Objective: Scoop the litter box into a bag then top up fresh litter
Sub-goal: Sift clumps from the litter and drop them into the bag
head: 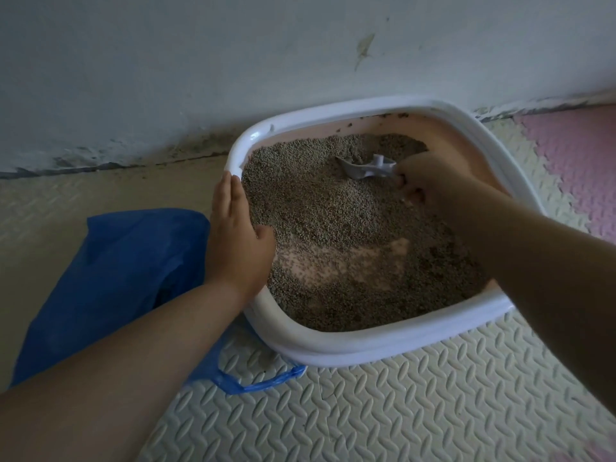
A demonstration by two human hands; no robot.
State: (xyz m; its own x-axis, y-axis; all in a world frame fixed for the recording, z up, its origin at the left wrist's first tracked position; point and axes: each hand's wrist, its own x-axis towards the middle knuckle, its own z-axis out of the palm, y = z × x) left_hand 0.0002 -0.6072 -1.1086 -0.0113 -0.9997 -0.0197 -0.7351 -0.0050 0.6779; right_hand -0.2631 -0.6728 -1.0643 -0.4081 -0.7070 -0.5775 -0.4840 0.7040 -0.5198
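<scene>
Head view. Saw a litter box [366,348] with a white rim and pink inner walls, standing on the cream floor mat [400,411], its far side close to the wall [233,61]. Found it filled with grey-brown litter [316,201], except for one bare patch of pink bottom [333,261] in the near left part.

Rested the left hand [236,235] on the left rim of the box, fingers straight and pressed together, pointing to the far side, thumb inside the box just over the litter. Gripped the grey scoop [366,168] by its handle with the right hand [430,181], fingers curled round it, in the far right part of the box. Pointed the scoop blade to the left, down at the litter; could not tell how deep it went in.

Noted a blue bag [116,278] lying on the floor just left of the box, partly hidden by the left forearm, with one loop handle [263,383] under the near left corner of the box. Could not tell what was inside the bag. Noted also a pink mat tile [573,161] at the far right, beside the box.
</scene>
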